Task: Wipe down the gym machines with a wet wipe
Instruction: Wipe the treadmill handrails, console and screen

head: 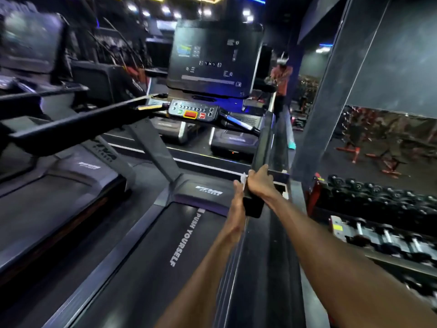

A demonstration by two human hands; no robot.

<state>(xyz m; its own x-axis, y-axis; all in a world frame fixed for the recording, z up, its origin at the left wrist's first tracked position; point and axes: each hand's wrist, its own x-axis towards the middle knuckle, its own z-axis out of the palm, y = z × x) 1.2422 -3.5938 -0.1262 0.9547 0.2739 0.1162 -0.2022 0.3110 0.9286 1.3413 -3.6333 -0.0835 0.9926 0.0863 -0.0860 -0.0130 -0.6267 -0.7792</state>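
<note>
Head view looks down over a black treadmill [151,245] whose belt carries the words "PUSH YOURSELF" in white. Both bare arms reach forward to the treadmill's right handrail [261,147], a long dark bar that runs from the console down toward the camera. The right hand [260,183] is wrapped over the top of the rail near its lower end, fingers curled round it in a firm grip. The left hand [237,197] lies against the rail's inner side just below and beside the right hand, thumb up; a small white corner of the wet wipe [243,178] shows between the two hands, touching the rail, and the left hand's grip seems to pinch it against the bar, though most of the wipe is hidden.

Ahead stands the console screen [214,58], dark with small icons, and beneath it a control panel [192,112] with a red button framed in yellow. The left handrail [78,125] crosses the picture on the left, with a second treadmill [54,185] beside it. To the right, a rack of dumbbells [380,209] sits below a mirrored wall. Another person in an orange top [281,79] stands blurred beyond the console
</note>
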